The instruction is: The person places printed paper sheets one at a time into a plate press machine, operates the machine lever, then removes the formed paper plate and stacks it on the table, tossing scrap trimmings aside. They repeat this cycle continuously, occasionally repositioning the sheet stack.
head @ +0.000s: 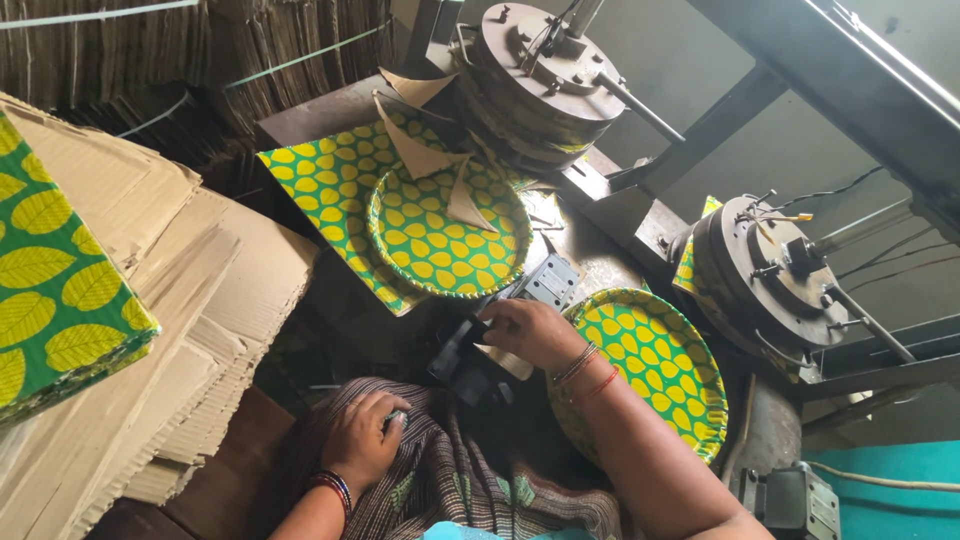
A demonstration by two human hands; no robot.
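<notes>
Upper left of the frame holds tied bundles of corrugated board (150,50), and below them, down the left side, a slumped stack of plain cardboard sheets (190,330) with a pile of green leaf-print sheets (55,290) resting on it at the left edge. Two round metal press heads follow in size: one at top centre (535,75), one at the right (770,275), each with rods and wires running off it.

At centre lies a square leaf-print sheet (320,190) on the dark tabletop (610,260), with a formed paper plate (445,235) on top carrying a few brown triangular offcuts (425,155). A second formed paper plate (655,365) stands tilted at lower centre-right, behind the person's right forearm.

The right hand (530,330) rests on a dark switch box (475,355) just left of that plate, fingers curled down over its top; what they press is hidden. A grey box (550,282) sits just above it. The left hand (365,435) lies on the striped cloth (450,470) over the lap, fingers closed around a small pale object too small to identify.

Judging from this, working the switch well means keeping the right wrist clear of the tilted plate's rim, pressing squarely, and keeping the left hand in the lap, away from the press heads.
</notes>
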